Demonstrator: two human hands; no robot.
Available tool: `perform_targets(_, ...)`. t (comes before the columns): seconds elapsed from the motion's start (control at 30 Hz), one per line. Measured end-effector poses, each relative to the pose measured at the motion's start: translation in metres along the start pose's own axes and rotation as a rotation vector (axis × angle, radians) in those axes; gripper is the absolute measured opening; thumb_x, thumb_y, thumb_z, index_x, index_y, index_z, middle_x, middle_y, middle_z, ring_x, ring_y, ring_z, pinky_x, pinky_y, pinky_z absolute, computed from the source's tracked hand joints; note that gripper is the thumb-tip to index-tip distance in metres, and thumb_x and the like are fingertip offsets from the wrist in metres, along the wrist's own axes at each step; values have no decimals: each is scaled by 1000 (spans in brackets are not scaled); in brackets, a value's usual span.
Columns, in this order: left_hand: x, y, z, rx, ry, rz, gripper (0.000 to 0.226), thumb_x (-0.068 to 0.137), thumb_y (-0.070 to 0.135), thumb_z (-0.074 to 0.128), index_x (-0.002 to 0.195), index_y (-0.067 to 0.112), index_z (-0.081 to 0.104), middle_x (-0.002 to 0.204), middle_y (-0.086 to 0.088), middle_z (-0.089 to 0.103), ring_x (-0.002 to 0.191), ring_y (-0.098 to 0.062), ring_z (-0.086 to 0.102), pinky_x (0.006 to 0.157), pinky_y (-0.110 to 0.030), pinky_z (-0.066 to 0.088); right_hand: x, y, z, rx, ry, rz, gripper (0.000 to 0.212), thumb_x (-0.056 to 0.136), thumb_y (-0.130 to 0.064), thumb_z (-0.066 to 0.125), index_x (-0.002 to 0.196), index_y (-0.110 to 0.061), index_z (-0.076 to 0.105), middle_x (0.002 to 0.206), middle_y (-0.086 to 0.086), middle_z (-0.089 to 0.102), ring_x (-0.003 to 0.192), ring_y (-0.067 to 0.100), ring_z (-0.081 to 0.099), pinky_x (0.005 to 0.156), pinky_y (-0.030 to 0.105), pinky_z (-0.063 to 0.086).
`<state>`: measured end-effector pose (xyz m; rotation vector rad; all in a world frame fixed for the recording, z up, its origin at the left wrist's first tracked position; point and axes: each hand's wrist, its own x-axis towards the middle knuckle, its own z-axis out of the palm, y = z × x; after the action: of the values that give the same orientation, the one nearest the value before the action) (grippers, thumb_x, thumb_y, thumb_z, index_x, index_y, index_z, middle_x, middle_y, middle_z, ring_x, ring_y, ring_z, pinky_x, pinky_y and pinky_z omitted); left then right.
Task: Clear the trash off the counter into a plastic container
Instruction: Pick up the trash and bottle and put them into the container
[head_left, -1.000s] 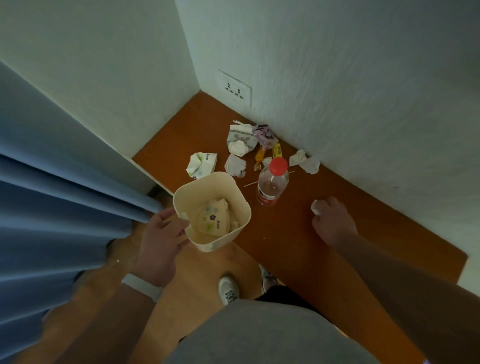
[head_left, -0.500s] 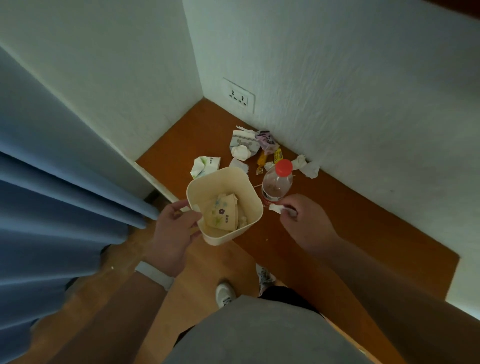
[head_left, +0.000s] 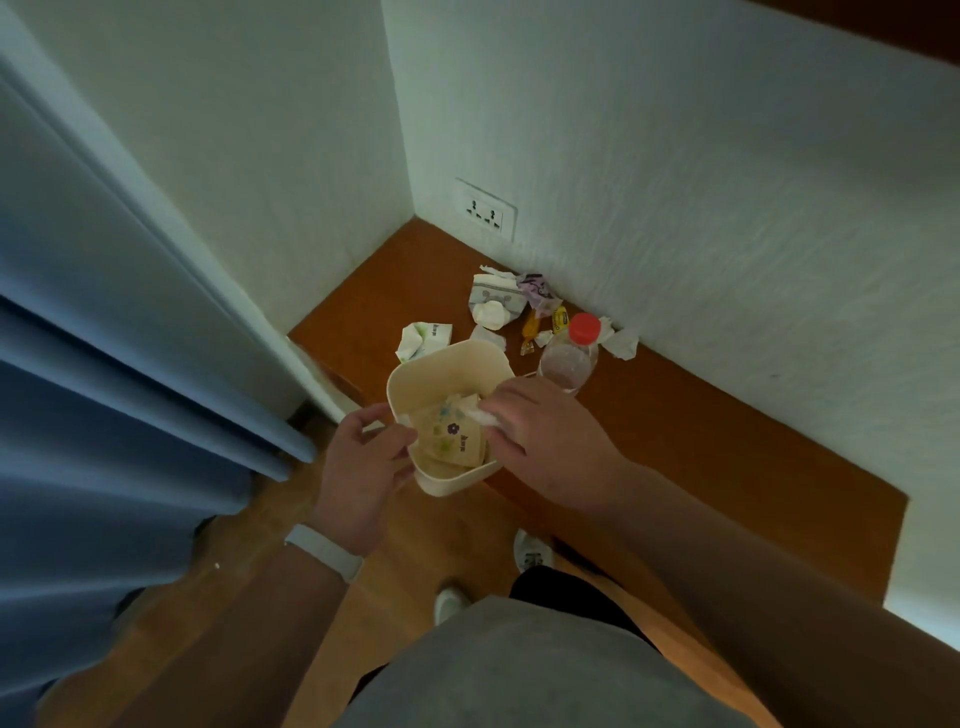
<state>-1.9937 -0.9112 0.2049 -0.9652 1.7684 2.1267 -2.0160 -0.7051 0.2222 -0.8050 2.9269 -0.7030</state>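
My left hand grips the near left rim of a cream plastic container, held just off the front edge of the brown counter. A flowered tissue packet lies inside it. My right hand is over the container's opening, pinching a small crumpled white tissue. Behind the container stands a clear bottle with a red cap. More trash lies near the corner: a green-and-white tissue packet, a white wrapper pack, a purple wrapper, yellow candy wrappers and crumpled tissues.
White walls close the counter at the back and left, with a double socket low on the back wall. A blue curtain hangs at my left. Wooden floor and my white shoes show below the counter's edge.
My right hand picked the white tissue off the counter at the right and carried it left, over the container. The container moved slightly toward the counter.
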Motion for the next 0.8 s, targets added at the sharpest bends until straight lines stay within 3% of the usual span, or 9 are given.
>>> perform_targets(0.07, 1, 2, -2, -6, -4, 2, 41, 92, 6, 66, 131, 14, 55, 108, -10, 69, 72, -12, 74, 71, -36, 59, 0, -2, -5, 11, -35, 4, 35, 95, -30, 56, 128, -16, 60, 124, -1, 57, 114, 15, 48, 95, 20, 30)
perform_targets(0.17, 5, 8, -2, 8, -9, 12, 41, 93, 8, 65, 132, 15, 54, 116, -13, 69, 84, -18, 75, 74, -38, 60, 1, 1, -19, 34, 0, 41, 41, 98, -35, 54, 135, -18, 54, 134, -3, 50, 123, 9, 39, 96, 20, 26)
perform_targets(0.27, 13, 17, 1, -2, 7, 19, 39, 94, 8, 64, 131, 16, 55, 118, -12, 70, 94, -24, 75, 75, -37, 61, 7, 19, -33, 17, 139, 123, 33, 97, -31, 55, 126, -17, 60, 129, -1, 54, 118, 9, 46, 92, 21, 33)
perform_targets(0.4, 22, 26, 8, -7, 26, 33, 38, 94, 7, 63, 131, 15, 56, 117, -12, 70, 96, -24, 73, 75, -36, 59, 12, 69, -41, 66, 364, 297, 21, 92, -27, 54, 107, -15, 63, 115, 1, 56, 102, 15, 53, 85, 36, 50)
perform_targets(0.53, 33, 30, 18, -20, 34, 21, 38, 94, 5, 62, 131, 15, 57, 117, -14, 69, 100, -27, 71, 80, -40, 59, 12, 116, -45, 161, 487, 508, 21, 92, -15, 58, 112, -12, 62, 124, 0, 48, 98, 11, 56, 81, 33, 55)
perform_targets(0.7, 52, 31, 28, -5, 69, 14, 42, 92, 6, 65, 133, 13, 57, 120, -16, 69, 95, -26, 71, 77, -40, 58, 21, 144, -30, 194, 361, 560, 24, 95, -25, 61, 117, -16, 58, 113, -6, 48, 102, 14, 57, 76, 26, 52)
perform_targets(0.8, 59, 29, 35, 22, 89, -1, 42, 93, 6, 65, 133, 12, 56, 117, -15, 70, 92, -25, 72, 76, -41, 58, 26, 151, -10, 148, 83, 507, 38, 94, -28, 59, 129, -15, 53, 130, 4, 46, 119, 20, 49, 96, 38, 49)
